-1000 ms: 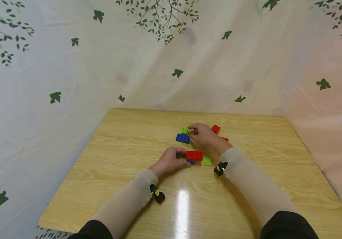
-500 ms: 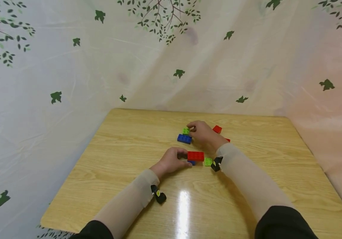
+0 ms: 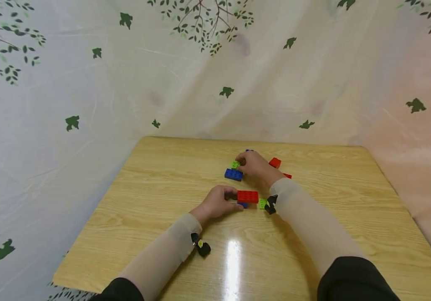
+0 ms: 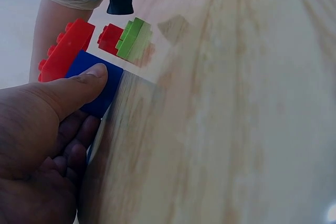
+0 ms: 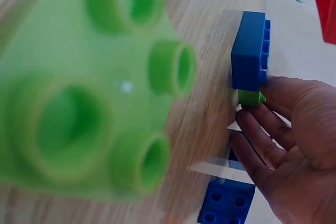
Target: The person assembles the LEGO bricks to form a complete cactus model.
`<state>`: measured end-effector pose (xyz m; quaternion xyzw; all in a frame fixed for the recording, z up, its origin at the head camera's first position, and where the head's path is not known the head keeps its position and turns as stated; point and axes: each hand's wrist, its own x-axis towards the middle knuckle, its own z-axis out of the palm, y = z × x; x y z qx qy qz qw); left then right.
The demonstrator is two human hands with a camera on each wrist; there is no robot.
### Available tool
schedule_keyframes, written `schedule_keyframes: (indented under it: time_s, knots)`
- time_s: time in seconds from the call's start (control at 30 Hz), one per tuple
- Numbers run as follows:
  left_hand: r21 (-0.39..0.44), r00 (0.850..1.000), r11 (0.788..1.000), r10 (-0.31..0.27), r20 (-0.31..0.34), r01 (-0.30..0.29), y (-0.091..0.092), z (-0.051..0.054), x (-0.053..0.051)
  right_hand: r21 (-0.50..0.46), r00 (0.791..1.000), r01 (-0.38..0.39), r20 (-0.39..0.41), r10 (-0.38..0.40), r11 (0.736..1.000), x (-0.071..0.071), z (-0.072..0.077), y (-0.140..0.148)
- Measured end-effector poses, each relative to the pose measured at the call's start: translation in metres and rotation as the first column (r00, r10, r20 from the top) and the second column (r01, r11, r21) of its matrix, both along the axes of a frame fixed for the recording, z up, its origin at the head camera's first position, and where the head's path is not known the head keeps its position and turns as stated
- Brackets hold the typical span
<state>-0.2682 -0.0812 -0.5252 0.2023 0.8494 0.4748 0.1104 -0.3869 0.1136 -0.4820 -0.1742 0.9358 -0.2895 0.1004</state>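
The left hand (image 3: 218,203) holds a blue brick (image 3: 243,205) with a red brick (image 3: 248,196) on top. In the left wrist view the thumb presses on that blue brick (image 4: 94,107), beside the red brick (image 4: 65,51). Farther back, the right hand (image 3: 256,165) pinches a small green brick (image 3: 235,164) between thumb and fingers. A blue brick (image 3: 233,174) lies close in front of it. The right wrist view shows the green brick (image 5: 248,97) at the fingertips of the right hand (image 5: 299,135), against a blue brick (image 5: 249,51).
Another green brick (image 3: 262,203) lies right of the held bricks and looms large in the right wrist view (image 5: 68,103). Two red bricks (image 3: 275,162) (image 3: 287,176) lie beyond the right wrist. A blue brick (image 3: 249,150) shows behind the right hand on the wooden table (image 3: 155,175).
The right hand has moved slightly left and back onto the small green brick, which now looks a little tilted. Its wrist has shifted left over the nearer green brick. The left hand keeps its hold.
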Motion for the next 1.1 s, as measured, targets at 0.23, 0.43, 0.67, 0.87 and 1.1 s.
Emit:
schedule_keyframes:
  time_s: [0.23,0.43,0.67,0.87,1.1]
  knots:
    - [-0.013,1.000,1.000,0.008,0.002,-0.008,0.002,0.002,0.001,-0.032,1.000,0.004,-0.018,-0.005,0.999,0.004,0.002,0.009]
    - [-0.020,1.000,1.000,0.017,-0.008,-0.017,0.003,0.002,0.002,-0.066,0.998,-0.017,-0.064,0.013,0.998,0.004,0.002,0.021]
    - [-0.010,1.000,1.000,0.015,0.001,-0.015,0.002,0.001,0.001,-0.109,0.996,-0.019,-0.088,0.009,0.994,0.010,0.005,0.034]
    - [-0.011,1.000,1.000,0.012,0.006,-0.012,0.002,0.002,0.001,-0.149,0.992,-0.039,-0.121,0.021,0.988,0.023,0.015,0.036]
    - [-0.014,1.000,1.000,0.014,-0.001,-0.014,0.003,0.002,0.000,-0.173,0.994,-0.028,-0.112,0.009,0.985,0.034,0.021,0.040]
